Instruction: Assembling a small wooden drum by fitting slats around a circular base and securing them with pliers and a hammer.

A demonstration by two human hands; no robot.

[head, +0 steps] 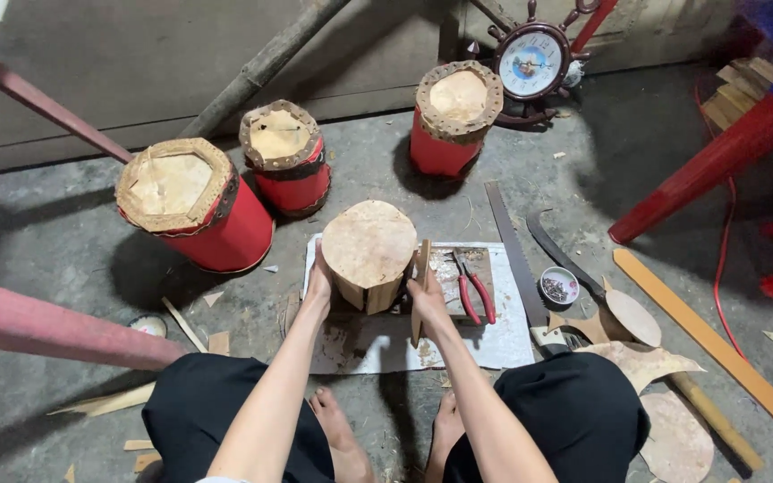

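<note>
A small bare wooden drum (369, 250) with a pale skin top stands on a white board (503, 344) on the floor in front of me. My left hand (318, 284) presses against the drum's left side. My right hand (424, 288) grips a flat wooden slat (420, 326) held upright against the drum's right side. Red-handled pliers (474, 291) lie on the board just right of that hand.
Three red drums with rough skin tops stand behind: a large one (194, 204), a middle one (284, 157) and a far one (454, 116). A saw blade (512, 250), a curved knife (561, 255), a small bowl of nails (558, 286), skin scraps (641, 362) and a wheel-shaped clock (531, 63) lie right.
</note>
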